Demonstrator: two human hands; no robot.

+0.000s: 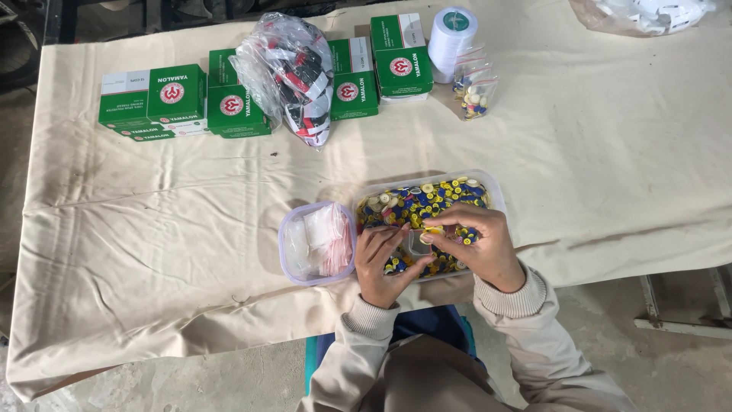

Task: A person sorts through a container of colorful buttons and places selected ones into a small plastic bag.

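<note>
A clear plastic tub (pixel 496 187) full of yellow, blue and white buttons (pixel 415 202) sits near the table's front edge. Both my hands are over its near side. My left hand (pixel 381 263) holds a small clear plastic bag (pixel 415 243) open between thumb and fingers. My right hand (pixel 476 244) pinches yellow buttons (pixel 433 231) at the bag's mouth. A second small tub (pixel 293 259) with a purple rim, holding several empty little bags, stands touching the button tub on its left.
At the back lie several green and white boxes (pixel 152 99), a clear bag of red, white and black items (pixel 293 72), a white thread spool (pixel 451 34) and a small filled bag of buttons (pixel 473 91). A cream cloth (pixel 152 229) covers the table.
</note>
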